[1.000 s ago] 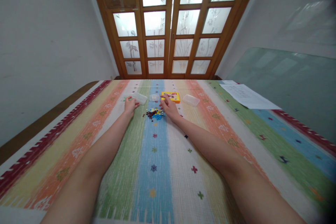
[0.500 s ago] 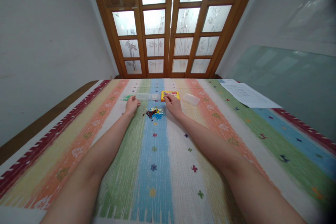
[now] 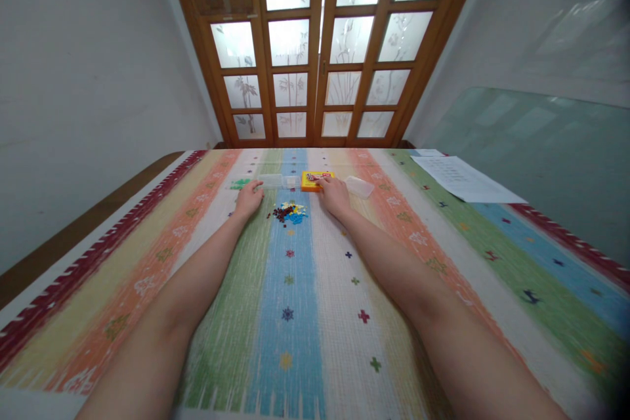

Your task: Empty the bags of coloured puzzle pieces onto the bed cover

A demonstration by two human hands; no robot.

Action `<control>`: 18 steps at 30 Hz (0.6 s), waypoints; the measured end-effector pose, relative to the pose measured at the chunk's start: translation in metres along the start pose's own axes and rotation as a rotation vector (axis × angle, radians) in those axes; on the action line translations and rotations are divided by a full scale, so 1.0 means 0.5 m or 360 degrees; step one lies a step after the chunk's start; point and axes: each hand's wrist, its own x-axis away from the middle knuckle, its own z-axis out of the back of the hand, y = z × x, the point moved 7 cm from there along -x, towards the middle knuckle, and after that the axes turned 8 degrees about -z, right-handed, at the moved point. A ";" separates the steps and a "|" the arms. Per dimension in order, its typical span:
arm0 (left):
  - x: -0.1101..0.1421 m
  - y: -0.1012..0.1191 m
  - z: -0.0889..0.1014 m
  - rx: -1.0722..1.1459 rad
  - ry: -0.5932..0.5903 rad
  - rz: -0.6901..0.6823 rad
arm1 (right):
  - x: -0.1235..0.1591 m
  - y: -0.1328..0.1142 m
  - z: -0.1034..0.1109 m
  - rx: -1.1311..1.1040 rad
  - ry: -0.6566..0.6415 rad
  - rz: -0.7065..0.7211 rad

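Note:
My left hand (image 3: pixel 249 198) rests on the cloth at the near side of a small clear container holding green pieces (image 3: pixel 240 183). Its fingers look loosely stretched, with nothing visible in them. The fingers of my right hand (image 3: pixel 335 197) lie outstretched over the right part of a yellow box (image 3: pixel 310 182) with a printed top, covering some of it. Between the hands and closer to me is a loose pile of tiny brown, blue, yellow and white pieces (image 3: pixel 290 212), too small to make out exactly. A clear empty-looking container (image 3: pixel 272 181) stands just right of my left hand.
Another small clear container (image 3: pixel 291 182) stands against the yellow box's left side. Right of my right hand lies a translucent tray or lid (image 3: pixel 360 187). Printed paper sheets (image 3: pixel 467 179) lie farther right on the striped tablecloth (image 3: pixel 290 289). Behind the table are glazed wooden doors (image 3: pixel 317 72).
My right hand has moved slightly right, from a pinch at the yellow box's left part to outstretched fingers over its right part. My left hand has settled slightly lower and flatter.

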 end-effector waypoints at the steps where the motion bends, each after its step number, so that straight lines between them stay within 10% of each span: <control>1: 0.000 0.003 0.001 -0.0034 0.0004 -0.0017 | -0.004 0.002 -0.001 0.0005 -0.0008 0.0010; 18: 0.002 0.015 -0.023 -0.0415 -0.0199 -0.0350 | -0.037 0.031 -0.023 -0.0076 0.0017 0.0170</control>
